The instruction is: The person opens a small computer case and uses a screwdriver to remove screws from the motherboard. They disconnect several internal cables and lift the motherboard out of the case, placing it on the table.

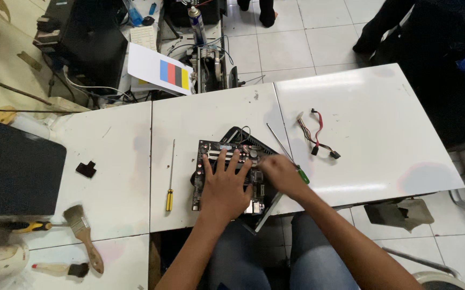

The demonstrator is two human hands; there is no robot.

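Left hand (223, 188) lies flat, fingers spread, on motherboard (227, 172); right hand (280, 173) curls at its edge, grip unclear

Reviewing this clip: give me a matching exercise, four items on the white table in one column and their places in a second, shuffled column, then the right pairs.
Things:
1. yellow-handled screwdriver
2. paintbrush
3. red and black cables
4. circuit board

Places:
A. under the left hand, at the table's near edge
B. far right of the board, lying loose on the table
C. just left of the board, lying lengthwise
D. near-left corner, beside a dark case

Pairs: 1-C, 2-D, 3-B, 4-A
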